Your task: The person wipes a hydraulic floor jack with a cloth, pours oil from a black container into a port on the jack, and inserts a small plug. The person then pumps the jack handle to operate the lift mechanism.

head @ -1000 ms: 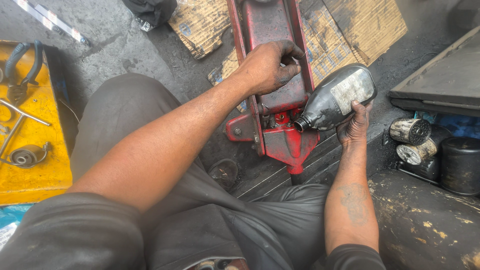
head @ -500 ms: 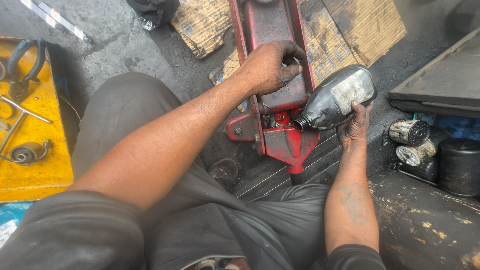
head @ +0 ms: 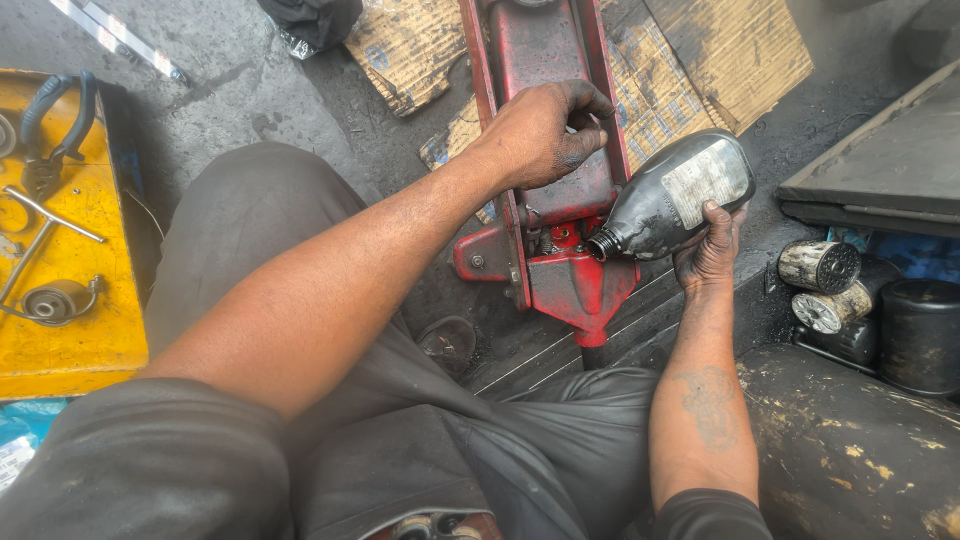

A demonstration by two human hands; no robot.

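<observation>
A red floor jack (head: pixel 545 130) lies on the ground in front of my knees. My left hand (head: pixel 540 135) rests on top of its frame, fingers curled against the right side rail. My right hand (head: pixel 708 250) grips a dark grimy bottle (head: pixel 670 195) with a pale label, tipped on its side. The bottle's open neck points down-left at the jack's rear block, close to a small opening there. Whether liquid is flowing cannot be made out.
Flattened cardboard (head: pixel 730 50) lies under the jack. A yellow box (head: pixel 60 230) with tools and a dark cable sits at left. Dirty cylindrical filters (head: pixel 820 268) and a black can (head: pixel 920 330) stand at right, beside a dark tray (head: pixel 880 170) and a rounded tank (head: pixel 850 440).
</observation>
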